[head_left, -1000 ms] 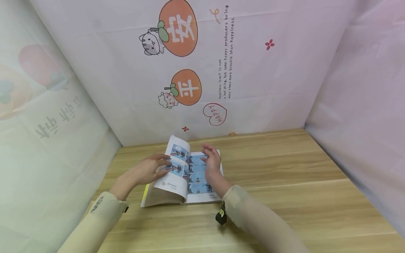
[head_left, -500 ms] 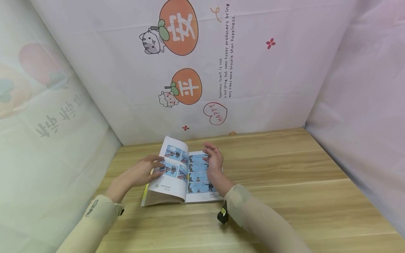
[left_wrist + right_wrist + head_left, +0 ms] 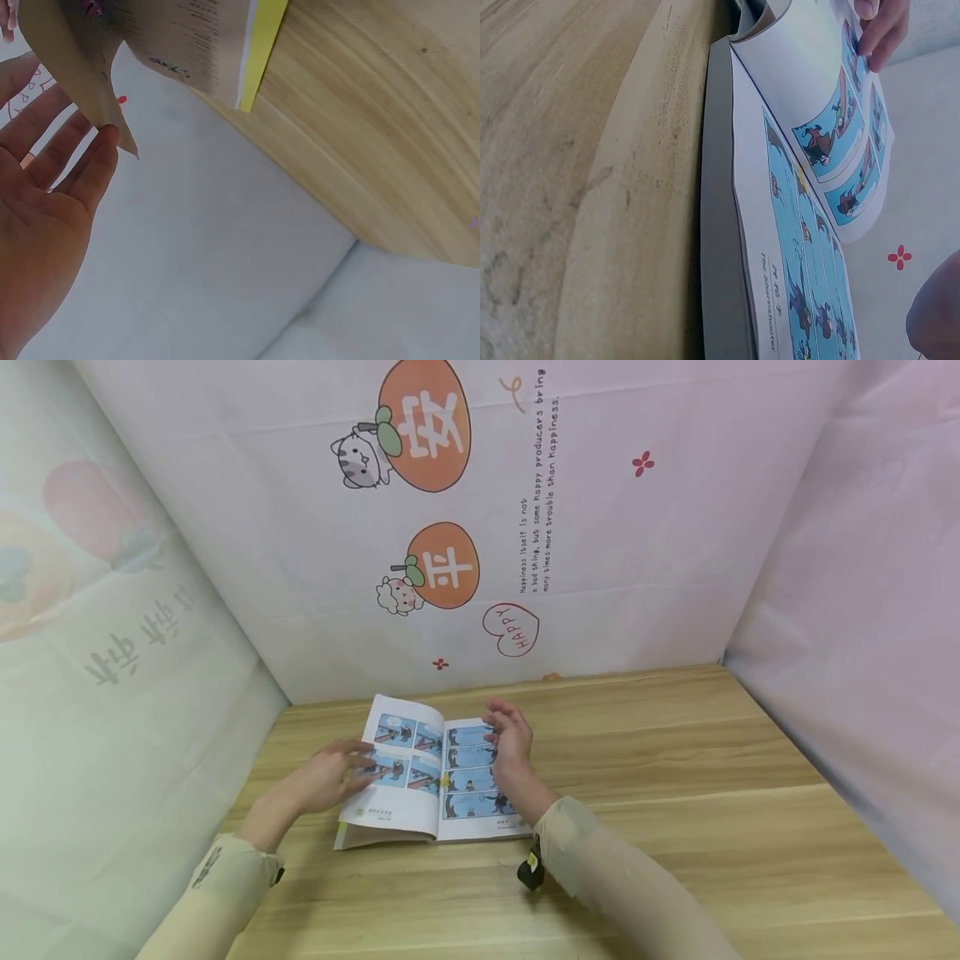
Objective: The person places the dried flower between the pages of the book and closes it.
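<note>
A comic book (image 3: 465, 829) lies spread on the wooden table, its right-hand page showing a column of blue panels. Its left-hand page (image 3: 390, 803) arches up over the leaves below, with blue panels on its upper face. My left hand (image 3: 322, 779) touches this page near its outer edge, fingers extended; the left wrist view shows the page's brownish underside (image 3: 71, 64) and the fingertips at its corner. Over the outer part of the right-hand page is my right hand (image 3: 512, 750), its fingers loosely bent and holding nothing. The right wrist view shows the book's thick edge (image 3: 721, 225).
The wooden table (image 3: 675, 777) extends to the right and toward me. White printed cloth (image 3: 600, 568) hangs behind it and along both sides. A black strap piece (image 3: 530, 870) dangles from the right wrist. The book's cover has a yellow edge (image 3: 262, 52).
My left hand has moved left and slightly down, and the raised page has swung left and lower with it. The right hand has shifted only slightly to the right.
</note>
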Available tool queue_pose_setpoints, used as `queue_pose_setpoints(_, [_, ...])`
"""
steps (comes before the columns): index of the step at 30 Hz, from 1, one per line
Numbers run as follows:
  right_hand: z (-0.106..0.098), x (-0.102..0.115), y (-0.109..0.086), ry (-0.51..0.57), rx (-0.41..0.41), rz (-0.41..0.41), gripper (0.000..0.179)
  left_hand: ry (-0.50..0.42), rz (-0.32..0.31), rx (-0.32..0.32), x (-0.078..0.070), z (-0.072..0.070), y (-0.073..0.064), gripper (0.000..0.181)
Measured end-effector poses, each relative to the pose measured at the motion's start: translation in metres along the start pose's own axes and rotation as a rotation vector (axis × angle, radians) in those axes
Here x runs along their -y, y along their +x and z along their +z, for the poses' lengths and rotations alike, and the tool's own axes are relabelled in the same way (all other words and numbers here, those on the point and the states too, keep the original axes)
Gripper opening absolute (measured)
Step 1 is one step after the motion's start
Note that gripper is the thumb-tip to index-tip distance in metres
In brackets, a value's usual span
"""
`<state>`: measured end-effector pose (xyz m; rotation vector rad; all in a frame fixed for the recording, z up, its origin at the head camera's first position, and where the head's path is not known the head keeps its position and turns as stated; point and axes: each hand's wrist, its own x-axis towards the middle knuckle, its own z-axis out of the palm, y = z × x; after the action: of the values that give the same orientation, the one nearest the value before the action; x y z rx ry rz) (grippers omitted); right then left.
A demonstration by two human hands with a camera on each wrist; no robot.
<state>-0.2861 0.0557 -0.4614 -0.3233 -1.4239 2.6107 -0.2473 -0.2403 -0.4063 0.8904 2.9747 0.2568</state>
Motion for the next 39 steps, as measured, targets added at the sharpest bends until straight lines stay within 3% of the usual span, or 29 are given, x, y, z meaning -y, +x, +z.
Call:
queue_pose_setpoints(9, [-0.001, 0.000, 0.001, 0.006, -0.011, -0.007, 0.030, -0.050, -0.047, 0.018, 0.009, 0.009, -0.009, 0.036])
queue_pose_setpoints(19, [-0.003, 0.002, 0.002, 0.012, -0.004, 0.003, 0.020, -0.090, 0.002, -0.032, 0.022, 0.028, -0.017, 0.031])
queue_pose_setpoints(30, [-0.004, 0.003, 0.001, 0.016, 0.014, 0.011, 0.024, -0.120, 0.003, -0.085, 0.033, 0.053, -0.020, 0.039])
queue_pose_setpoints(39, [-0.005, 0.002, 0.003, 0.020, 0.003, 0.009, 0.021, -0.074, 0.033, -0.109, 0.040, 0.066, -0.017, 0.043])
